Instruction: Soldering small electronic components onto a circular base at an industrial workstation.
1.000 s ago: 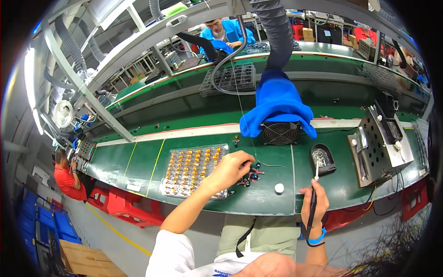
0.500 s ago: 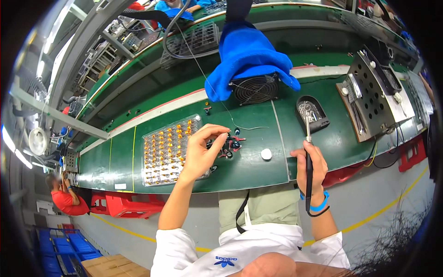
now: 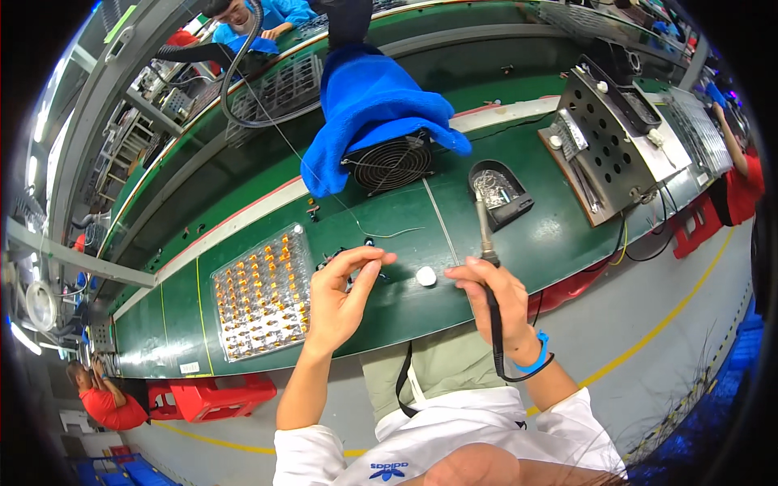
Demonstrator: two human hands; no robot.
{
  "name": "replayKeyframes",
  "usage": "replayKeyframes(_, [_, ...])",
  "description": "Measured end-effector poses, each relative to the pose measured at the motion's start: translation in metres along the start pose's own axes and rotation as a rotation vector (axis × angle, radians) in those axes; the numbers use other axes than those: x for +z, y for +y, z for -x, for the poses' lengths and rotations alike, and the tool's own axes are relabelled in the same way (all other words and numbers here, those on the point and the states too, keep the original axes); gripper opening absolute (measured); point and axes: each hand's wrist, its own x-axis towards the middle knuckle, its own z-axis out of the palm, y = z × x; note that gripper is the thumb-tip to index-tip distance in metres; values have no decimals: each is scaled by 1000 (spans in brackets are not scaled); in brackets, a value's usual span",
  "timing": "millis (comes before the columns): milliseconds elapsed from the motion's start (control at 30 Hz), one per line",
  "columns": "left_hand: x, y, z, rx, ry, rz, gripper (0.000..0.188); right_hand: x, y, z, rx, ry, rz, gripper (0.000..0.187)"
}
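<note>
My right hand is closed around a soldering iron; its metal end points away from me toward a black bin of small metal parts. My left hand is curled over the bench, thumb and fingertips brought together; anything between them is too small to make out. Dark small components lie partly hidden behind its fingers. Between my hands sits a small white rounded piece. Left of my left hand is a clear plastic tray with rows of orange parts. A thin wire trails onto the bench beyond.
A fan draped with blue cloth stands at the far side of the green bench. To the right is a perforated metal box with cables. Red stools stand below. Other people sit around the line.
The view has shifted, so the bench appears farther left. My left hand has come nearer me over the dark components, and my right hand with the iron has moved nearer the white piece.
</note>
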Motion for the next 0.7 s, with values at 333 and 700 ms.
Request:
replayKeyframes(333, [42, -7, 17, 87, -118, 450, 12, 35, -35, -17, 95, 99, -187, 70])
replayKeyframes(700, [30, -16, 15, 155, 50, 153, 15, 37, -18, -11, 141, 91, -302, 74])
